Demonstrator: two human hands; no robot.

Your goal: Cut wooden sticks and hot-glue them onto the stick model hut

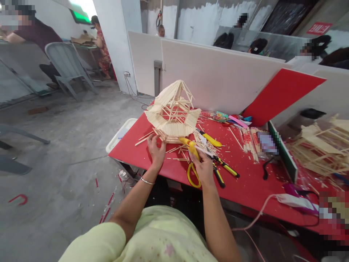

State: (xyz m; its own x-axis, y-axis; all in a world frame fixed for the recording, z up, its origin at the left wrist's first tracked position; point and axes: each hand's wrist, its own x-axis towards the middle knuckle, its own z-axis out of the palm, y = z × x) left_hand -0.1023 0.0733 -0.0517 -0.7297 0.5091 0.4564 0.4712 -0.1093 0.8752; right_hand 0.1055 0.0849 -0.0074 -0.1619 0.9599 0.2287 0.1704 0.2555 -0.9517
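A pagoda-like model [177, 127] made of thin pale wooden sticks stands on the red tabletop, with a peaked, partly open-framed roof and flared lower eaves. My left hand [157, 150] is at the near left corner of its base, thumb and fingers curled against the edge. In my right hand [202, 165] is a yellow hot glue gun [192, 145], its nozzle toward the model's front base and a whitish glue stick at its back. Below the gun hangs a yellow loop [194, 176]. Beside this hand lie yellow-and-black pliers [227, 168] and a yellow-handled cutter [212, 140].
Loose sticks and clippings cover the red table [174, 171] around the model. Stick bundles [249, 143] and a phone [267, 142] lie rightward, before a green-edged divider [283, 153]. Another stick model [321, 145] stands beyond it. White panels [207, 72] rise behind; other people sit farther off.
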